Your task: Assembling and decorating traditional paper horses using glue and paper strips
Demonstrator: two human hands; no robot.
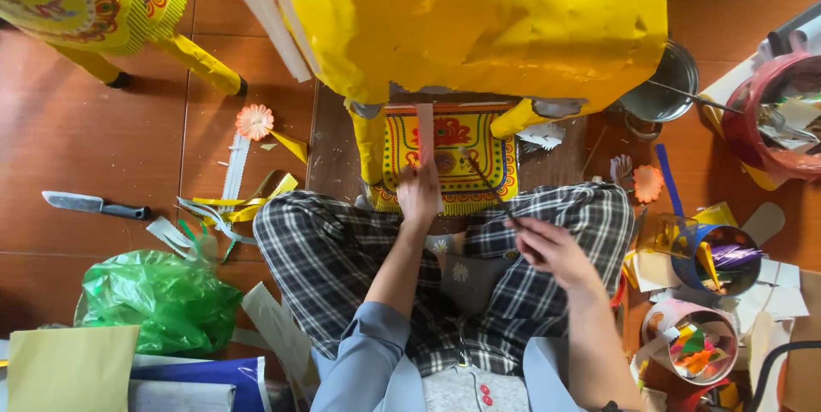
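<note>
our left hand (418, 192) pinches a pink paper strip (425, 131) against the patterned panel (449, 155) just beyond the fingers. our right hand (552, 249) grips a thin brush (485, 177) angled toward that panel, under the big yellow figure (479, 18).

Bright, even light, seemingly from overhead. Glare patches on the large glossy yellow paper-covered figure (479, 18); a soft shadow lies on the floor just below it. Both hands slightly motion-blurred beneath the figure. Wide-angle bending left and right of it at the frame edges; the corners look soft, perhaps out of focus.
</note>
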